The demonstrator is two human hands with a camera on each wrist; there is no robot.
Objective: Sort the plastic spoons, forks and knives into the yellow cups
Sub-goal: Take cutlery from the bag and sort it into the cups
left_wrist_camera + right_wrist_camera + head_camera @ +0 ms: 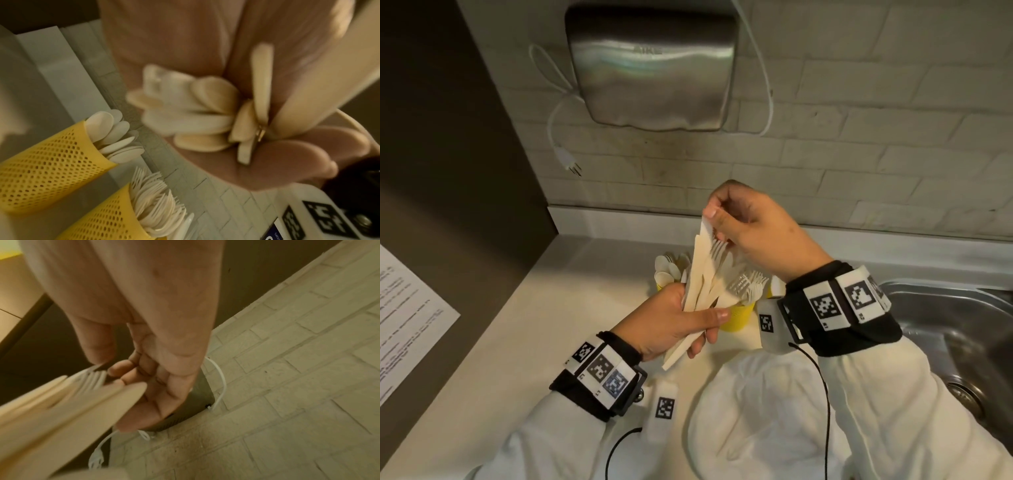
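Head view: left hand (671, 318) holds a bundle of cutlery (705, 281) by the handles, fingers curled round it, blades fanned upward over the tabletop (551, 308). Bundle looks mostly knives w/ at least one fork among them. Right hand (750, 226) is above, thumb and forefinger pinching the tip of the topmost knife (703, 226). Behind the bundle: yellow cup w/ spoons (661, 285), mostly hidden; yellow cup w/ forks (736, 315) just right of it. A third cup can't be confirmed, blocked by right wrist. White plate (756, 411) near front edge, sink (962, 325) at right, hand dryer (650, 65) on brick wall, printed sheet (407, 308) at far left.

Left wrist view: shows what head view hides — both mesh cups side by side, spoon cup (47, 175) and fork cup (109, 222), contents standing upright. Handle ends of the bundle (195, 116) seen end-on in the palm; blurred.

Right wrist view: fingers (131, 369) curled at fork tines (90, 378) and knife tips; blurred, exact contact unclear. Cups not visible here except a yellow sliver at top left.
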